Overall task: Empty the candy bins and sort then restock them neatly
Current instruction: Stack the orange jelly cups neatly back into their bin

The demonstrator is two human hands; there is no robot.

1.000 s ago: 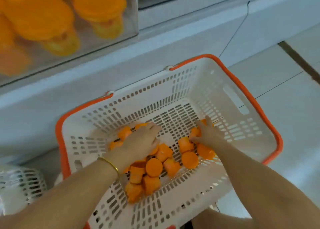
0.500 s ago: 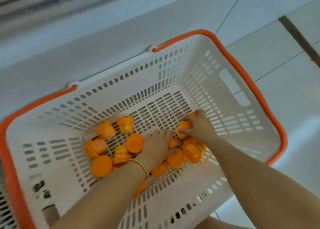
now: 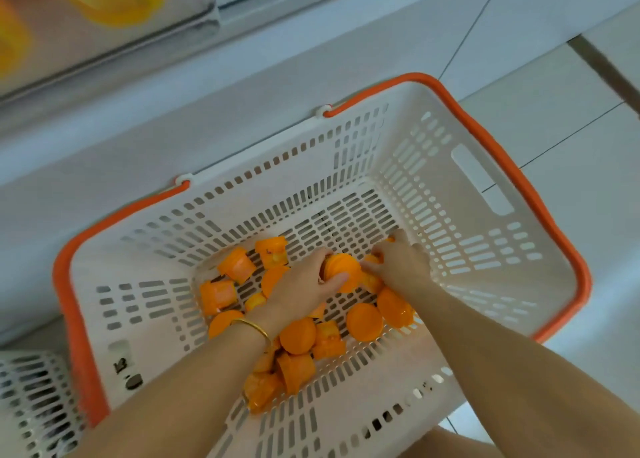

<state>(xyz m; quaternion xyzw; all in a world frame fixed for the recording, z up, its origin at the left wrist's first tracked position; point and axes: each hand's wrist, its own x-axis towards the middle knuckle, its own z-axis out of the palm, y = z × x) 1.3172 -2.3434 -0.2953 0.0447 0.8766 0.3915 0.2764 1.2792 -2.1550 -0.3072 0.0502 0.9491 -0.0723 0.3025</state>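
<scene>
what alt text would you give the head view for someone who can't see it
Two hands reach into a white basket with an orange rim, among small orange cups lying on its slatted floor. The left hand grips one cup; the right hand curls over others beside it.

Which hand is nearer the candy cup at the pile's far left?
Left. The left hand grips a round cup to the right of that candy cup, not touching it; the right hand is farther right, beyond the left hand, curled round other candies.
</scene>
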